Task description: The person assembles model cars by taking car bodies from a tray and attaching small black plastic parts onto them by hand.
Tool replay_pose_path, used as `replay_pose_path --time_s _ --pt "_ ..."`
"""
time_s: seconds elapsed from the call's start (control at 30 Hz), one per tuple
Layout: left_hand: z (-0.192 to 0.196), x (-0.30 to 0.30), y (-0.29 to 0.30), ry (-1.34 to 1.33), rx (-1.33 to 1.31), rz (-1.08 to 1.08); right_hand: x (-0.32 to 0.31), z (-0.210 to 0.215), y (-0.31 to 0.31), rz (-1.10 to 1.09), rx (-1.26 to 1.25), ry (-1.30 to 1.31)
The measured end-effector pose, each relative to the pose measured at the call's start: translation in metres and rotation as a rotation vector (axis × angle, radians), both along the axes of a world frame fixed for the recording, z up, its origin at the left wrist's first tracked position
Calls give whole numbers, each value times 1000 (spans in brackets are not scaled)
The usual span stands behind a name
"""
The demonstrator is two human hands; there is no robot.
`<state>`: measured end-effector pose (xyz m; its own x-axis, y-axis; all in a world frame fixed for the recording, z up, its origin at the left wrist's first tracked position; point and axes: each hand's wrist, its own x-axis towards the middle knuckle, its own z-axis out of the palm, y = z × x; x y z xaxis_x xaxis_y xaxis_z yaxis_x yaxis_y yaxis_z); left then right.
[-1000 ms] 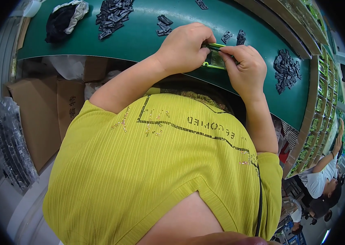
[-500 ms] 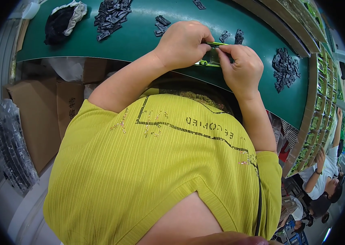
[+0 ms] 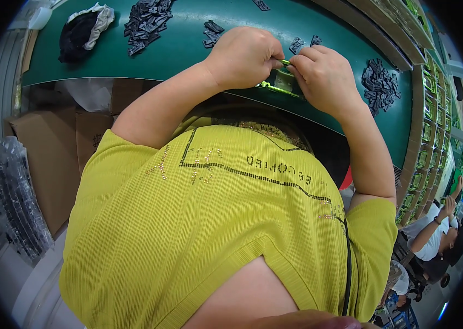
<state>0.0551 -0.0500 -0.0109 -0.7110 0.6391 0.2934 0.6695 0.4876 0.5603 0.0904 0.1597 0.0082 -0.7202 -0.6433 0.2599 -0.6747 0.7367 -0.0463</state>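
Over the front edge of the green worktable (image 3: 187,60), both of my hands are closed on a bright green plastic frame (image 3: 278,89) with a dark middle. My left hand (image 3: 242,57) pinches its far left side between thumb and fingers. Curled over its right end, my right hand (image 3: 324,77) has thumb and forefinger close to the left fingertips. The fingers cover much of the frame, and any small part between them is hidden. Just beyond the hands lie a few small black plastic pieces (image 3: 297,45), apart from my fingers.
A large pile of black pieces (image 3: 146,24) lies far left, another pile (image 3: 380,88) at right. A black-and-white cloth bundle (image 3: 83,33) rests at the left end. Racked green parts (image 3: 426,131) line the right side. Below left stands a cardboard box (image 3: 45,153); people work at far right.
My right hand has turned further over the frame, and its elbow has swung outward to the right. The frame now slants down toward the right. My left hand has barely moved.
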Motion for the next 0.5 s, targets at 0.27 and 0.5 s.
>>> replay_pose_path --time_s 0.27,0.5 --pt "3 0 4 155 -92 -85 -3 1 1 42 -39 -68" --pt "0 3 6 208 -128 -93 -6 7 2 47 -13 -145"
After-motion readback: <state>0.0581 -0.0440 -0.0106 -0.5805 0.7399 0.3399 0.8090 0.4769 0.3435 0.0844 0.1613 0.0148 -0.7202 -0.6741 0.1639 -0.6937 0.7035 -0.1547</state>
